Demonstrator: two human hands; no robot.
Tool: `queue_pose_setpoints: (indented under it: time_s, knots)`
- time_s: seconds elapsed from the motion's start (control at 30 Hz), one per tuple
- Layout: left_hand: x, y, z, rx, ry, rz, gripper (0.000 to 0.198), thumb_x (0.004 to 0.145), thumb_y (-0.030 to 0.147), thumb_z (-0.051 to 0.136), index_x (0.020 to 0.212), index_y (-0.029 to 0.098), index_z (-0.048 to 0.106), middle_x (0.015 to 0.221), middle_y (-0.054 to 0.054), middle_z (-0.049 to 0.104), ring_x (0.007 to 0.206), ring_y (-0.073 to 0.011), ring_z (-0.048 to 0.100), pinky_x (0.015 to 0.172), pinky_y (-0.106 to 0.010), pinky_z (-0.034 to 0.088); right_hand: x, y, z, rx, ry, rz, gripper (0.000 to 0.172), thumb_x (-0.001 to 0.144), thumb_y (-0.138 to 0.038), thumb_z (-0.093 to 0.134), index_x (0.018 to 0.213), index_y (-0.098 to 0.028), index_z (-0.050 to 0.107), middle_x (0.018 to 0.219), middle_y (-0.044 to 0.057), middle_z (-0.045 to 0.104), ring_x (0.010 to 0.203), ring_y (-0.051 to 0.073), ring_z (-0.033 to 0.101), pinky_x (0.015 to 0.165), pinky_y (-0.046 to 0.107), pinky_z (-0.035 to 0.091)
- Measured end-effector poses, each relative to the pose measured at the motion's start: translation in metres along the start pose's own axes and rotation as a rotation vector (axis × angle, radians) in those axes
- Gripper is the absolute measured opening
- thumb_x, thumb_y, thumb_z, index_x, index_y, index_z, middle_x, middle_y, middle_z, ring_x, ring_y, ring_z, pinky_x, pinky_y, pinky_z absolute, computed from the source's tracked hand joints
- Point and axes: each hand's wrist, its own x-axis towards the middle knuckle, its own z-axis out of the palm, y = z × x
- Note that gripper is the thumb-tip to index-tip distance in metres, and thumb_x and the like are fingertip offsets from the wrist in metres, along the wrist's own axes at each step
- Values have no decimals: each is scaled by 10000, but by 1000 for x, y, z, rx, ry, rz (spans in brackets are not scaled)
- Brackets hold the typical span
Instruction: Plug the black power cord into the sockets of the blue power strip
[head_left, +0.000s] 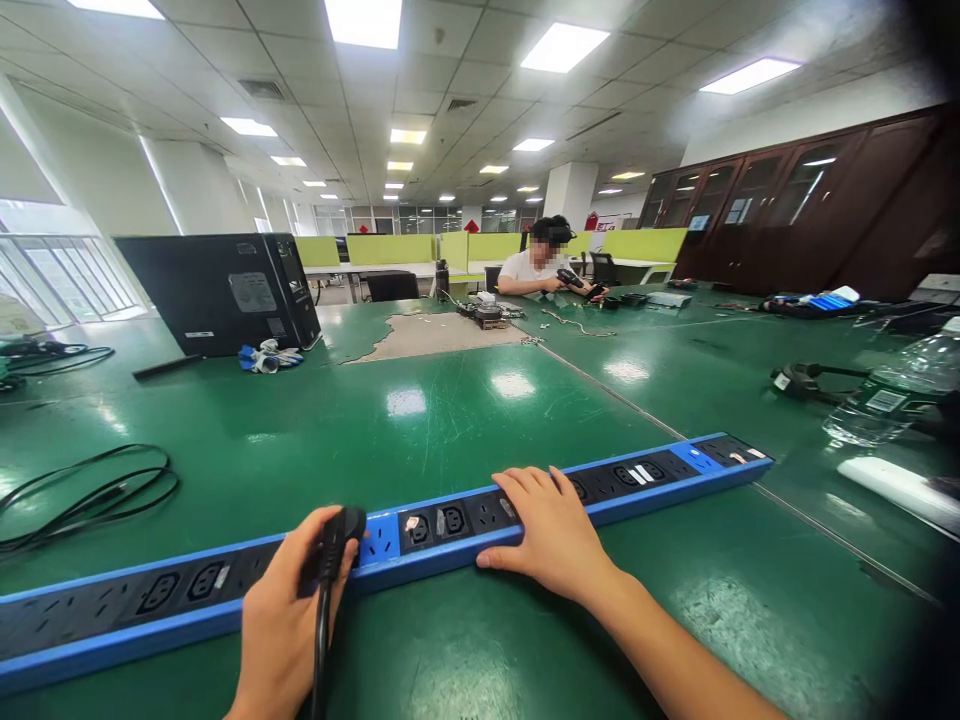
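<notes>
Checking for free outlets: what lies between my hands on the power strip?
Head view: a bare stretch of the power strip, its sockets unfilled, between the left hand gripping the black plug and the right hand resting on it.

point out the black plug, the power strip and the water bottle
black plug (343,528): head view, on its top end
power strip (652,472): head view, on its socket face, right part
water bottle (915,375): head view, on its clear side

Head cam, fwd/down, close over table (480,420)
</notes>
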Motion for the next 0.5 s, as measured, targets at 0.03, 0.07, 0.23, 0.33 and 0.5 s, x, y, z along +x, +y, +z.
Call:
queue_pose_setpoints:
  time_s: [0.03, 0.07, 0.23, 0.33, 0.5]
  knots:
    - [-1, 0, 0, 2, -10, 14, 385, 879, 513, 568, 1161, 252, 593, 973, -8, 727, 822, -178, 700, 760, -272, 551, 0, 0, 0, 0, -4, 3, 888, 602, -677, 745, 1318, -192, 544, 1356, 113, 559, 1276, 329, 458, 1142, 577, 221]
    - [-1, 0, 0, 10, -17, 42, 377, 884, 511, 563, 1154, 251, 598, 972, -10, 725, 823, -179, 697, 773, -280, 548, 0, -1, -1, 0, -8, 6, 889, 602, -675, 747, 1319, -191, 543, 1360, 114, 557, 1279, 328, 456, 1143, 578, 219]
    - [0, 2, 2, 113, -36, 230, 293, 893, 450, 572, 1107, 259, 633, 992, -19, 717, 874, -189, 674, 781, -299, 528, 0, -1, -1, 0, -17, 10, 887, 606, -665, 752, 1327, -194, 538, 1369, 112, 551, 1287, 327, 449, 1145, 579, 210]
    - [3, 3, 3, 129, -54, 294, 287, 907, 408, 563, 1139, 247, 616, 1004, -30, 709, 898, -191, 663, 795, -306, 516, 0, -1, -1, 1, -13, 5, 885, 607, -668, 750, 1325, -193, 541, 1369, 114, 551, 1285, 329, 450, 1143, 579, 215]
    - [4, 2, 5, 139, -83, 331, 320, 908, 389, 573, 1195, 249, 588, 1040, -40, 699, 936, -201, 647, 819, -324, 504, 0, 0, -1, 3, -29, 16, 894, 599, -676, 751, 1324, -197, 543, 1370, 118, 550, 1290, 333, 447, 1146, 586, 207]
